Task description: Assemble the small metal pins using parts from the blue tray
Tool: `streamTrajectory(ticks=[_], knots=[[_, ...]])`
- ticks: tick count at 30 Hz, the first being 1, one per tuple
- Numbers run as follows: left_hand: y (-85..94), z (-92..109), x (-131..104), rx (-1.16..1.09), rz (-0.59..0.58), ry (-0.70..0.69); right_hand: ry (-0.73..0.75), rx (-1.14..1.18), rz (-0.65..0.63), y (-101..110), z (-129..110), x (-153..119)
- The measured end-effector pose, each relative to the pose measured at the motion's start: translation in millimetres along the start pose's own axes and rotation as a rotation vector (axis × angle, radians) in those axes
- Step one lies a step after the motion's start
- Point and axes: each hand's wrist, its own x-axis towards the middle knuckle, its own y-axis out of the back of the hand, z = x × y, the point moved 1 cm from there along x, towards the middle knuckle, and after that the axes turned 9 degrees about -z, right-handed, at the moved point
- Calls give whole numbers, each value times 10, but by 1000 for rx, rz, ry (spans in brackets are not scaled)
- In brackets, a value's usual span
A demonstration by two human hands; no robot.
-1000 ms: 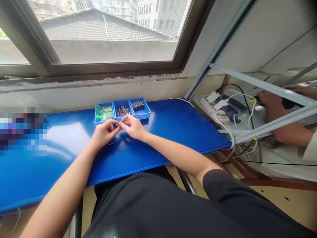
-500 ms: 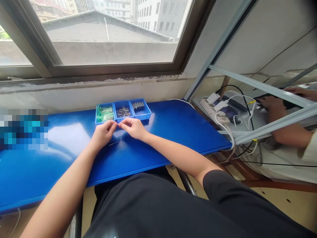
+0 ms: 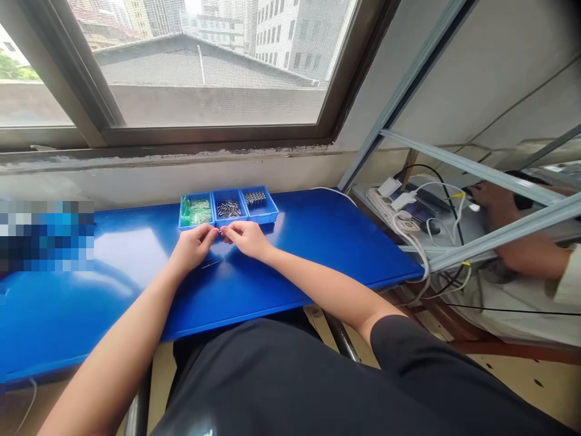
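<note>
My left hand and my right hand meet fingertip to fingertip just in front of the blue bins. Both are pinched closed, and whatever lies between the fingertips is too small to name. The left bin holds green bags and pale thin pieces. Dark metal pins fill the middle bin. In the right bin short metal cylinders stand in rows. A thin metal rod lies on the table below my hands.
The blue table runs under a window. A metal frame rises at the right, with a power strip and white cables behind it. Another person's arm is beyond it. A pixelated area covers the far left.
The view has shifted slightly, so the bins and window sit a little lower. My hands stay together with small finger movements. The other person's hands beyond the frame have moved.
</note>
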Motion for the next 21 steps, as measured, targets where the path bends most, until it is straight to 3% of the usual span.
streamTrajectory(ticks=[6,15,21], knots=[[-2,-20,5,34,15,18,11,59,49,-6,-17,7],[6,-34,4,33,3,35,-140,509,53,-34,25,75],[31,0,-4,17,14,75,-217,626,99,12,41,93]])
